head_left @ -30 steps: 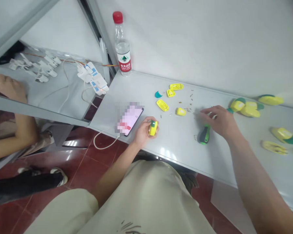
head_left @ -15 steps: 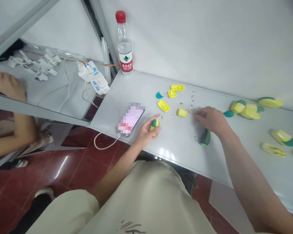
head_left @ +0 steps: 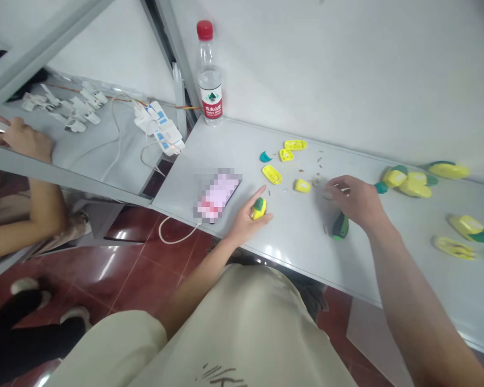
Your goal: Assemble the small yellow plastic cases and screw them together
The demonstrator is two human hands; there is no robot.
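In the head view my left hand (head_left: 246,223) holds a small yellow casing with a green end (head_left: 260,208), its index finger stretched forward along the table. My right hand (head_left: 350,199) hovers over the tabletop with thumb and fingers brought together. Something thin and light seems to show at its fingertips, too small to name. Just left of those fingertips lie small metal bits (head_left: 317,181) and a yellow block-shaped piece (head_left: 302,186). Below my right hand rests a green and black tool handle (head_left: 340,227); the rest of this tool cannot be made out.
Open yellow shells (head_left: 272,174) and a teal cap (head_left: 265,157) lie mid-table. Assembled yellow-green casings (head_left: 415,185) stand at right. A cabled phone (head_left: 220,196) lies left, a water bottle (head_left: 212,97) behind. Beyond a frame, another person's hand (head_left: 30,140) is near white parts (head_left: 75,110).
My right hand has shifted slightly, its fingertips still together. My left hand has turned the yellow casing a little, showing more of it. The view has moved slightly.
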